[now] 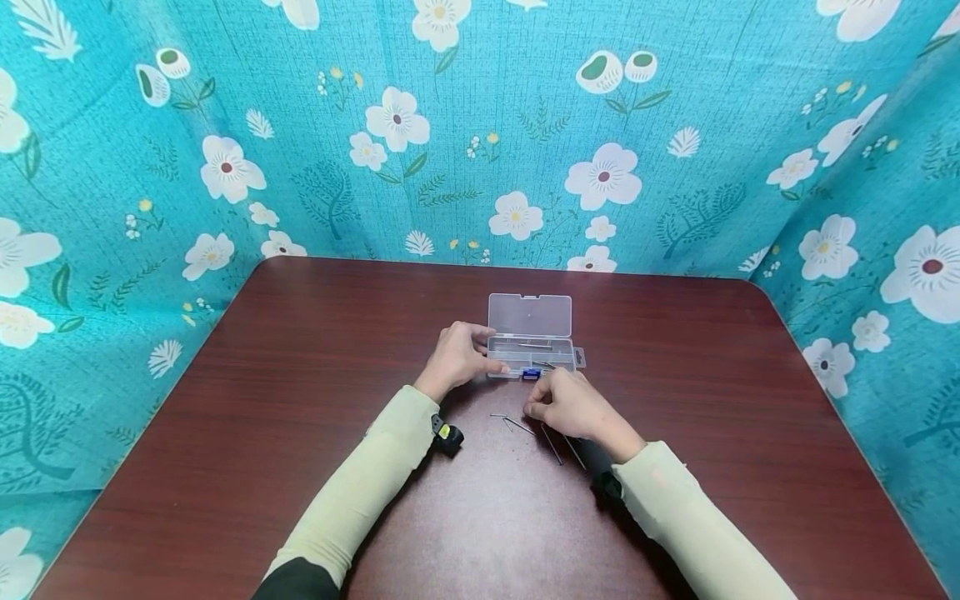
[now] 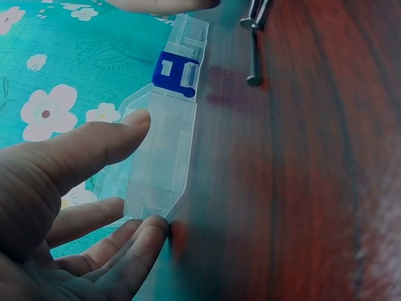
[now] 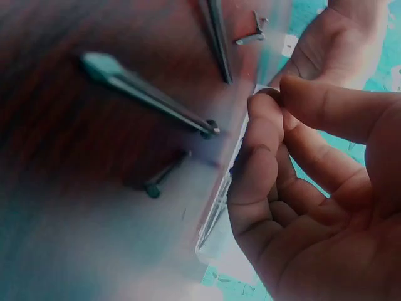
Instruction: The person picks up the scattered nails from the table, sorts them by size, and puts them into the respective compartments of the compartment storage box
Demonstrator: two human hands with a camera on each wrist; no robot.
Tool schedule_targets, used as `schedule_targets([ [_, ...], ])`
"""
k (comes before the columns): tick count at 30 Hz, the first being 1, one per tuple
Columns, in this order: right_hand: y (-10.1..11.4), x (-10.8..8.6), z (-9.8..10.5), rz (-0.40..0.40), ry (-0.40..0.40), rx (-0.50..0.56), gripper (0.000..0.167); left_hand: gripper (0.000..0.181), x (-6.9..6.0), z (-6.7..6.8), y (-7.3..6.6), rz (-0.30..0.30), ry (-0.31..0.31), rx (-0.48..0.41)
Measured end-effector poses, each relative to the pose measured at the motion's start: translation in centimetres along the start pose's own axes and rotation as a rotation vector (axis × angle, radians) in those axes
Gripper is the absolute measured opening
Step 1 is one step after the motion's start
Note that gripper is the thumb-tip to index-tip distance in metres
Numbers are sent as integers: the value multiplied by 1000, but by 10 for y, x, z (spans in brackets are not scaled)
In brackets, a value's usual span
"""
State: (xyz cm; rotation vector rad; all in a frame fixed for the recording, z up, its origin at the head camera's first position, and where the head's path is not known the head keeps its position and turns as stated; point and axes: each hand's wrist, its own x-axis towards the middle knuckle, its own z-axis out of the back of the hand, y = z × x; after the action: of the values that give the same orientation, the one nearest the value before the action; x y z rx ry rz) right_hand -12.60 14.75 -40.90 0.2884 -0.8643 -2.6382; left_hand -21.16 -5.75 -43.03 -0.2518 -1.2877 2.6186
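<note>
A clear plastic box (image 1: 551, 357) with compartments stands on the table, its lid (image 1: 529, 317) raised at the back. The left hand (image 1: 461, 358) grips its left end; in the left wrist view the thumb lies against the front wall of the box (image 2: 160, 150) and the fingers are at the end. Beside the blue clasp (image 1: 532, 374), the right hand (image 1: 573, 404) hovers at the front edge. Its fingers are curled and thumb and forefinger meet, with nothing visible between them in the right wrist view (image 3: 326, 232). Thin metal pieces lie inside the box.
Several nails lie on the table in front of the box, among them one nail (image 1: 519, 426) left of the right hand and another (image 1: 552, 446) below it. A larger one (image 3: 156, 106) shows close up. Floral cloth (image 1: 450, 167) hangs behind the table (image 1: 337, 333).
</note>
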Motion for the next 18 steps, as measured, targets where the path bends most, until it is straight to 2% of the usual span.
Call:
schedule_targets([
  [4,2,-1,-4,10,6,-37,15,69,0,0,0,-1,1,0],
  [18,12,-3,-14,-31,41,-73,17,69,-1,-1,1,7,2,10],
])
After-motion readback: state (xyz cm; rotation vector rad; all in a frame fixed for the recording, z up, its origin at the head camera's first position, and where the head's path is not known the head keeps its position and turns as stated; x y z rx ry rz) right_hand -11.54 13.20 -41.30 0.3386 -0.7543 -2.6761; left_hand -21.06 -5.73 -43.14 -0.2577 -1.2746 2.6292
